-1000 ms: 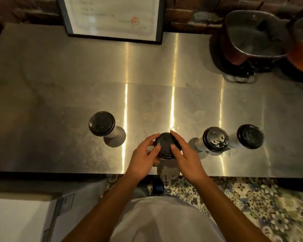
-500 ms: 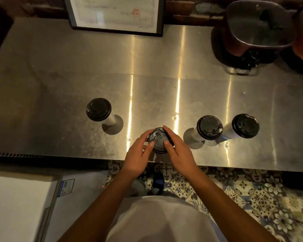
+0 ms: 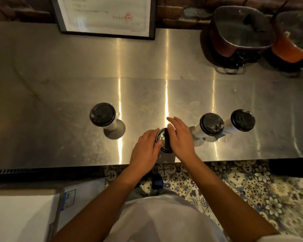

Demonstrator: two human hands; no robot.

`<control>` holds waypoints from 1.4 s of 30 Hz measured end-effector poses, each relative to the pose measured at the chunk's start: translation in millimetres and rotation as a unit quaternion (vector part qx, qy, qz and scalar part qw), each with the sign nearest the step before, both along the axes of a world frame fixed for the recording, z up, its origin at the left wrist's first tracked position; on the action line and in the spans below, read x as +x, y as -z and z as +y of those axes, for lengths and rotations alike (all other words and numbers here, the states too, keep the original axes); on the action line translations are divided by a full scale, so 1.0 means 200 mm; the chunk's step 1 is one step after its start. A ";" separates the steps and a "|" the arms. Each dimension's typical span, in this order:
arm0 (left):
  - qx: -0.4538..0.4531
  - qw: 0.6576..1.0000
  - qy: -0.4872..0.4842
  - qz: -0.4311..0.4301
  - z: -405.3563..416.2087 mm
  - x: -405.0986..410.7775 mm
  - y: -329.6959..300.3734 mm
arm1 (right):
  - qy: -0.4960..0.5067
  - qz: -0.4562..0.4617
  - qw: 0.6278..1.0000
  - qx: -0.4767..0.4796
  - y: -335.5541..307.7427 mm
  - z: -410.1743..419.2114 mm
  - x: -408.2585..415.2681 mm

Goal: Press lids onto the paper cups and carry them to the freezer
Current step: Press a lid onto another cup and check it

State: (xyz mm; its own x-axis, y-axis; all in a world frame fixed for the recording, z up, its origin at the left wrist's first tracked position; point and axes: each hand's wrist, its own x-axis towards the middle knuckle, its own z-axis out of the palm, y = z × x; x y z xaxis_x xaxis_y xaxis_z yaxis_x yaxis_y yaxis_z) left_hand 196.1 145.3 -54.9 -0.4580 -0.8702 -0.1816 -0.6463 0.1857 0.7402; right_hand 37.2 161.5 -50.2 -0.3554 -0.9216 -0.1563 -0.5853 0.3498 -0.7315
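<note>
While the left hand (image 3: 145,147) rests bent on the lid (image 3: 163,139) and the right hand (image 3: 179,137) lies flat and spread, the cup stands near the tabletop (image 3: 59,95) edge; uneven pressure could tip it off.

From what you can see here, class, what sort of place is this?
Probably a café or small shop kitchen: a steel counter, lidded paper cups in a row, big pots at the back, and a framed certificate.

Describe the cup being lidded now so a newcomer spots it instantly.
On the steel counter, look along the near edge, between the lone cup and the right-hand pair. That cup is the only one flanked by the left hand and right hand.
</note>
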 end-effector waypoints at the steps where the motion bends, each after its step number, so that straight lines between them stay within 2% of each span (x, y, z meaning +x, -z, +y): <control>1: 0.037 0.999 0.002 0.012 0.00 0.00 0.01 | 0.011 -0.007 1.000 0.007 0.00 -0.02 0.02; 4: 0.105 0.994 0.002 0.039 -0.02 0.00 0.03 | 0.046 0.004 0.998 0.036 -0.01 -0.04 0.08; 7: 0.111 0.992 0.012 0.051 -0.03 0.02 0.04 | 0.041 0.031 0.998 0.038 -0.02 -0.03 0.09; 11: 0.126 0.990 0.010 0.063 -0.02 0.01 0.07 | 0.012 0.068 0.990 0.126 -0.03 -0.11 0.06; 13: 0.127 0.989 -0.006 0.076 -0.01 0.00 0.08 | 0.006 0.083 0.987 0.141 -0.03 -0.15 0.06; 17: 0.140 0.986 -0.024 0.084 0.01 -0.01 0.09 | 0.004 0.107 0.986 0.130 -0.01 -0.15 0.05; 24: 0.154 0.984 -0.042 0.083 0.02 -0.02 0.07 | -0.072 0.155 0.981 0.087 -0.05 -0.13 0.04; 28: 0.155 0.983 -0.044 0.090 0.03 -0.03 0.07 | -0.077 0.158 0.981 0.082 -0.06 -0.13 0.03; 32: 0.162 0.981 -0.049 0.098 0.03 -0.02 0.09 | -0.124 0.137 0.976 0.118 -0.06 -0.17 0.00; 34: 0.167 0.980 -0.046 0.094 0.02 -0.02 0.09 | -0.111 0.148 0.974 0.133 -0.03 -0.18 -0.01; 36: 0.168 0.980 -0.040 0.096 0.02 -0.02 0.09 | -0.089 0.181 0.975 0.096 0.00 -0.16 0.01; 39: 0.162 0.980 -0.035 0.108 0.02 -0.01 0.07 | -0.004 0.144 0.987 0.064 0.00 -0.13 0.04; 42: 0.162 0.979 -0.039 0.118 0.02 -0.02 0.06 | 0.007 0.141 0.983 0.119 -0.02 -0.14 0.03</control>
State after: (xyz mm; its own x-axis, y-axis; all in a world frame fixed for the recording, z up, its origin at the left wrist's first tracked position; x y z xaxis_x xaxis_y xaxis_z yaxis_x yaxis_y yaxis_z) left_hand 192.8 149.2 -67.1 -0.4550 -0.8183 -0.3513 -0.4533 -0.1267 0.8823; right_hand 43.1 133.3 -47.2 -0.4280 -0.8653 -0.2610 -0.7468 0.5013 -0.4371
